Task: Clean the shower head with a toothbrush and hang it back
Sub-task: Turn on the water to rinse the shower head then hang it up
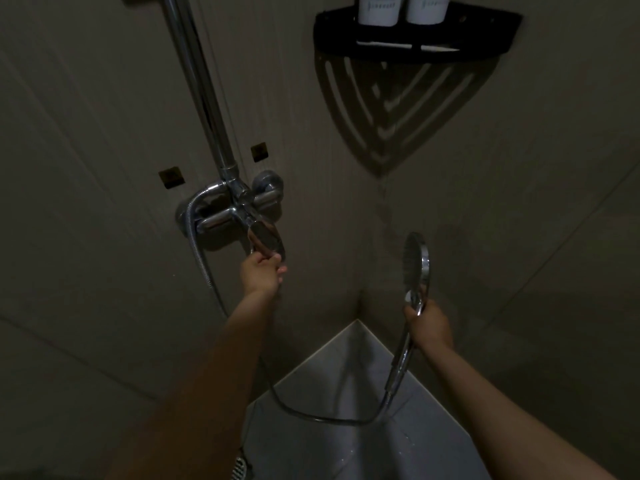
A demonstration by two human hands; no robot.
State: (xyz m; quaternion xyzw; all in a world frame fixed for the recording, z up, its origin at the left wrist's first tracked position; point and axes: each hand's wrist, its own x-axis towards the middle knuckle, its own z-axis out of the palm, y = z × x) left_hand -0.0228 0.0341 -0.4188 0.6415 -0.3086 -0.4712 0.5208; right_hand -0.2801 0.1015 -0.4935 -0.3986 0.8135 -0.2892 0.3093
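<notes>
A chrome hand shower head [416, 261] stands upright in the dim shower corner, its round face turned left. My right hand [430, 325] is shut around its handle. Its metal hose [322, 416] loops down over the floor and back up to the wall mixer [230, 206]. My left hand [263, 271] grips the tip of the mixer's chrome lever [266, 239]. No toothbrush is visible.
A chrome riser pipe [199, 81] runs up the wall from the mixer. A black corner shelf [415, 36] with two white bottles [401, 8] hangs at the top right. Pale floor tiles [349, 375] fill the corner below, with a drain grate [239, 467] at the bottom edge.
</notes>
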